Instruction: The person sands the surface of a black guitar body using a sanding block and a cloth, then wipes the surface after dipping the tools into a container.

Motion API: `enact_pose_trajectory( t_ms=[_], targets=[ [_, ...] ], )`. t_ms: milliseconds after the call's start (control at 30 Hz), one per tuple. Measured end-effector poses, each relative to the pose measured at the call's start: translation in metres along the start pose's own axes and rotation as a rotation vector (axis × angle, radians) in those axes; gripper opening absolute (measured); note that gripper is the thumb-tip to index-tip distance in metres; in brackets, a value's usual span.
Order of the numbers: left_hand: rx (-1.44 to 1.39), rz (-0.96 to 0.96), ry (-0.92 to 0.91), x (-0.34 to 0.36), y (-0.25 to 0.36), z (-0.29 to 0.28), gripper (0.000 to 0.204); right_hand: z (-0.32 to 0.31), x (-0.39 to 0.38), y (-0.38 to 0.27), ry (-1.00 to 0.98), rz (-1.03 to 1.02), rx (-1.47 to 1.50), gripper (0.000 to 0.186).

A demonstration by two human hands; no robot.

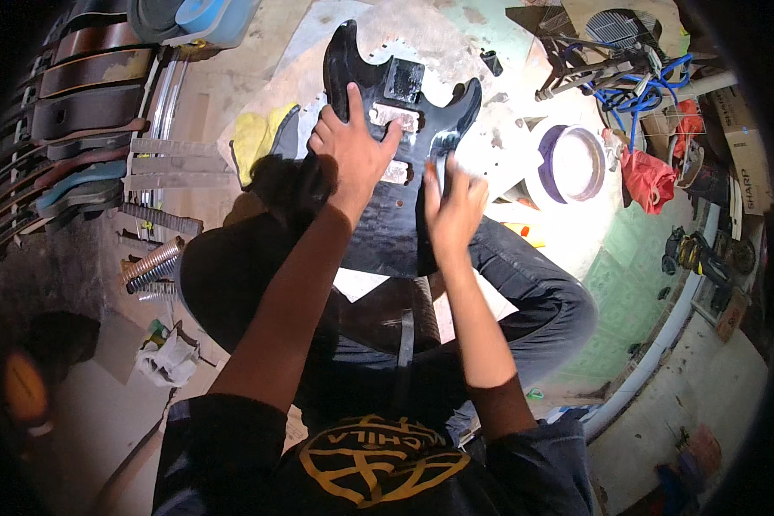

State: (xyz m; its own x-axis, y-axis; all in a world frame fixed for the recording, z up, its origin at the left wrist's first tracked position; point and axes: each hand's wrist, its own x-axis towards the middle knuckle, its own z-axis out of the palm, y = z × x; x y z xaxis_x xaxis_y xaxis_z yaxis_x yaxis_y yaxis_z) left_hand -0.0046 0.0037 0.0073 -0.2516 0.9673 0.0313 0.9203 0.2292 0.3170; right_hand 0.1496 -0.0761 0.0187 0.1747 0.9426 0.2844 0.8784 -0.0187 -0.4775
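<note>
A black electric guitar body (377,236) lies across my lap, its two horns pointing away from me. Bare, lighter wood shows in its cut-out pockets, and the surface near its right horn looks wet or shiny. My left hand (353,153) rests on the upper left part of the body, fingers spread and pressed down. At the right edge, below the right horn, my right hand (457,205) has its fingers curled against the side. Slight blur and glare cover those fingertips, and whatever they grip is hidden.
A round white tub (574,163) with a purple inner band stands to the right. Yellow cloth (256,146) lies left of the guitar body. Several guitar bodies (90,116) are stacked at the far left. Blue cable (635,107) and a red plastic bag (649,182) clutter the far right.
</note>
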Motion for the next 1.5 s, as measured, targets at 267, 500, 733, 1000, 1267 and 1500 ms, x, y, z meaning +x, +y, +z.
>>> enact_pose_trajectory(
  t_ms=[267,500,733,1000,1267,1500],
  targets=[
    [-0.016,-0.003,-0.018,-0.001,0.005,0.002,0.092,0.001,0.006,0.001,0.039,0.039,-0.039,0.041],
    [0.039,-0.02,0.017,0.001,0.001,-0.005,0.091,-0.021,-0.068,0.016,-0.011,-0.025,-0.044,0.045],
    [0.052,-0.025,0.012,-0.001,-0.008,0.001,0.091,-0.025,-0.08,0.014,-0.066,-0.006,0.018,0.044],
    [0.034,-0.025,-0.031,0.001,-0.003,-0.001,0.091,-0.014,-0.029,0.006,-0.028,-0.021,-0.026,0.043],
    [0.065,0.009,0.085,0.001,0.003,0.012,0.092,-0.01,-0.009,0.003,-0.006,0.046,-0.089,0.039],
    [0.072,-0.002,0.1,0.0,-0.005,0.007,0.092,-0.024,-0.06,0.003,-0.013,0.03,-0.071,0.04]
  ],
)
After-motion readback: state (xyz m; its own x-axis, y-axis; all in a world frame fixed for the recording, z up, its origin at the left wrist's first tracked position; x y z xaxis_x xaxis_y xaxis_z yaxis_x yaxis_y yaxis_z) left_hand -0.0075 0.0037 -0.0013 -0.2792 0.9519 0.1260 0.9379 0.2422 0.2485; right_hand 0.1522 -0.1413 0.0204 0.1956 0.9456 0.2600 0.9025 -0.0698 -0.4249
